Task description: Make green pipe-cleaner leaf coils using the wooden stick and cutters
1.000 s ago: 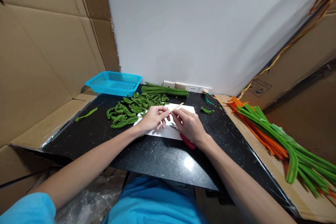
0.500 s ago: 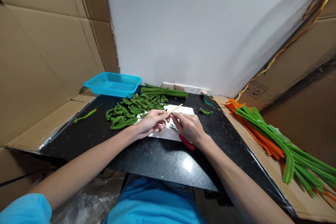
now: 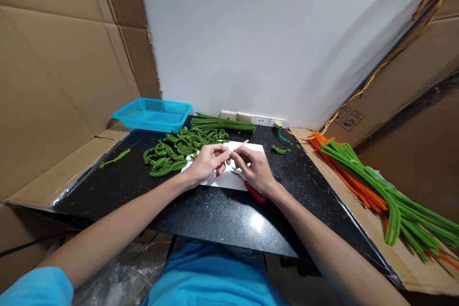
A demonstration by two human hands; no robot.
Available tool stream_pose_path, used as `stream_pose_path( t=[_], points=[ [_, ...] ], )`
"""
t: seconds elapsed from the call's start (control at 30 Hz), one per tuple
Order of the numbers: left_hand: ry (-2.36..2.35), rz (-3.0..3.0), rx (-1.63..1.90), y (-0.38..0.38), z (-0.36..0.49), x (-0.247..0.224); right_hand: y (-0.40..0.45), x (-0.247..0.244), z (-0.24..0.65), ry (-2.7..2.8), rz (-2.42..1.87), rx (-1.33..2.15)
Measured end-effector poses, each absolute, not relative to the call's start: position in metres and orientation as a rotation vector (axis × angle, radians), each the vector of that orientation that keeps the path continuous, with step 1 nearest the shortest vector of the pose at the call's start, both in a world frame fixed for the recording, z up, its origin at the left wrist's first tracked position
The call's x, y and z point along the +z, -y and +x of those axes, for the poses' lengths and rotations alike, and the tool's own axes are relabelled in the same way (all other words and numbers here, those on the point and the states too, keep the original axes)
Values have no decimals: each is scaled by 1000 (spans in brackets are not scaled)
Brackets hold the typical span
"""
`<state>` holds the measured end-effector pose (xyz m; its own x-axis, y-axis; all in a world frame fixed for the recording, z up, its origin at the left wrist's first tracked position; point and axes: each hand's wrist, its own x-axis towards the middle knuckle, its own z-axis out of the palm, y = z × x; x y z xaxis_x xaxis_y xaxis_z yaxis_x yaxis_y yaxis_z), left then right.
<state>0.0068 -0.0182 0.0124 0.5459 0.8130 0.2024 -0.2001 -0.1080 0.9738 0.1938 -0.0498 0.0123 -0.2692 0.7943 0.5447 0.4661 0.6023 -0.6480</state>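
Observation:
Both hands meet fingertip to fingertip above a white sheet of paper (image 3: 222,181). My left hand (image 3: 208,162) pinches a thin pale wooden stick (image 3: 242,144) that points up and to the right. My right hand (image 3: 253,165) is closed at the stick's lower end, thumb and forefinger pressed together; what lies between them is hidden. Beneath the right hand lie pliers with red handles (image 3: 255,192), their metal jaws on the paper. Left of the hands is a pile of looped green chenille stems (image 3: 182,146). A single green looped piece (image 3: 280,150) lies to the right.
A blue plastic basket (image 3: 152,114) stands at the back left. Straight green stems (image 3: 224,124) lie along the wall by the sockets (image 3: 261,120). A green strip (image 3: 114,158) is at left. Green (image 3: 394,201) and orange stems (image 3: 358,186) lie on cardboard at right.
My right hand has turned a little, its fingers now higher and more arched against the left fingertips. The stick stays in nearly the same place.

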Motion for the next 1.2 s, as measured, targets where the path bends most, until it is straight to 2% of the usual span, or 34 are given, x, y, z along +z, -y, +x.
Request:
stream_pose_path(
  t=[0.1, 0.2, 0.33, 0.43, 0.5, 0.6, 0.73, 0.83, 0.93, 1.2],
  points=[
    [-520, 1511, 971, 20, 7, 13, 54, 12, 186, 1717, -972, 668],
    [-556, 1669, 1059, 22, 7, 12, 56, 12, 176, 1393, -875, 1059],
    [-642, 2195, 1307, 23, 2, 8, 57, 13, 169, 1073, -789, 1490],
    [-578, 2509, 1365, 22, -2, 6, 58, 15, 171, 1018, -772, 1627],
    [-630, 2424, 1336, 22, -2, 7, 59, 14, 175, 1100, -797, 1627],
    [-682, 1982, 1155, 22, 0, 9, 58, 12, 187, 1455, -928, 1292],
    [-579, 1604, 949, 19, 3, 11, 57, 9, 204, 2030, -1008, 210],
    [-539, 1537, 936, 19, 4, 11, 58, 9, 210, 2182, -919, -348],
    [-520, 1512, 936, 20, 6, 11, 57, 10, 211, 2218, -867, -573],
    [-464, 1511, 897, 22, 6, 10, 57, 10, 212, 2258, -873, -663]
  ],
)
